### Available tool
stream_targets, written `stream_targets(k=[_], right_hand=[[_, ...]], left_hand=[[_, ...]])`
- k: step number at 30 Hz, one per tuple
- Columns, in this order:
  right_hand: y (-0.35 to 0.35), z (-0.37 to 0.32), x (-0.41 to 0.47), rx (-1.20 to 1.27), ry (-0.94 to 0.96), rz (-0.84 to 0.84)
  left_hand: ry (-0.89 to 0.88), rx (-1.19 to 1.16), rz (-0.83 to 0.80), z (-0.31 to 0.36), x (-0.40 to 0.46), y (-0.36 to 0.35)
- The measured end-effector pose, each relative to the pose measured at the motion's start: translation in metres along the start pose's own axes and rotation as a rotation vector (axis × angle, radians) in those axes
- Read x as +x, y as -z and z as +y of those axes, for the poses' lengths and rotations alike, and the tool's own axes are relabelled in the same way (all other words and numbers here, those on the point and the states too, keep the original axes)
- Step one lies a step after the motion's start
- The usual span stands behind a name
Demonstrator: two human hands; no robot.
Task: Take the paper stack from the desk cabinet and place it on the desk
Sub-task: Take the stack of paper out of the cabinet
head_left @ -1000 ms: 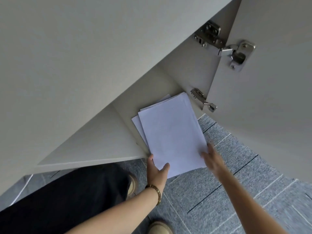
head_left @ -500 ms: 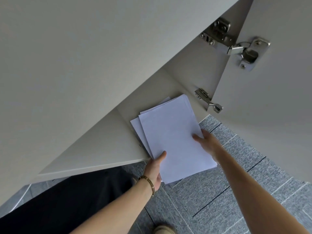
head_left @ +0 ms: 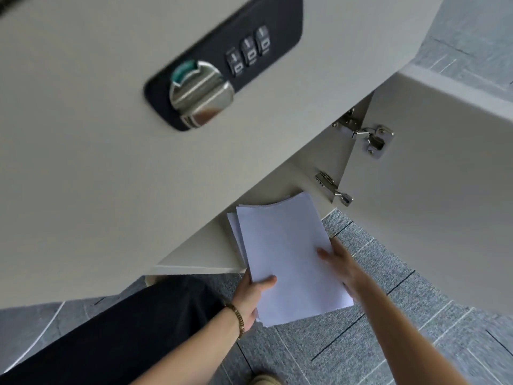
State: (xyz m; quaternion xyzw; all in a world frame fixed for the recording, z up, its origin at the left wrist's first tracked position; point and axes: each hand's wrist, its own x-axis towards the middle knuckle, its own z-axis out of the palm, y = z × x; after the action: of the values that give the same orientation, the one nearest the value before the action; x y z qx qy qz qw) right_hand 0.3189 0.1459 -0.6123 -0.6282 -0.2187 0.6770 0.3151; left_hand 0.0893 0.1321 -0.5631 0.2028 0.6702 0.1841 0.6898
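Grey carpet tiles [head_left: 369,343] with thin pale and dark lines cover the floor. Above it, a pale grey desk cabinet [head_left: 97,176] fills most of the view; its front panel carries a dark combination lock [head_left: 222,73] with three number dials and a shiny metal latch. To the right, the cabinet door [head_left: 433,195] stands swung open on two metal hinges [head_left: 372,138]. A dark trouser leg [head_left: 116,340] crosses the lower left, and the tip of a shoe [head_left: 263,380] shows at the bottom edge.

The paper stack [head_left: 286,257] is plain white sheets, slightly fanned so that lower sheets peek out along its left edge and its far edge curls a little. Its far end lies at the cabinet opening, while the near end hangs out over the carpet. The left hand [head_left: 249,298], with a beaded bracelet [head_left: 238,319] at the wrist, has its grip clenched on the near left edge, thumb on top. The right hand [head_left: 341,268] grasps the right edge, thumb pressed on the top sheet.
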Motion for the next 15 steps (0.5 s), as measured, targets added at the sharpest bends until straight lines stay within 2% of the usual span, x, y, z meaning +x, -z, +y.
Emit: stream_targets(k=[5, 10, 15], right_hand=[[-0.002, -0.008, -0.051, 0.042, -0.004, 0.035], [-0.008, -0.022, -0.106, 0.104, 0.021, 0.169], [-0.012, -0.039, -0.165, 0.151, 0.066, 0.216]], left_hand=[[-0.058, 0.138, -0.058, 0.026, -0.039, 0.001], [-0.106, 0.297, -0.124, 0.064, -0.088, -0.009], [-0.096, 0.414, -0.2, 0.094, -0.139, -0.019]])
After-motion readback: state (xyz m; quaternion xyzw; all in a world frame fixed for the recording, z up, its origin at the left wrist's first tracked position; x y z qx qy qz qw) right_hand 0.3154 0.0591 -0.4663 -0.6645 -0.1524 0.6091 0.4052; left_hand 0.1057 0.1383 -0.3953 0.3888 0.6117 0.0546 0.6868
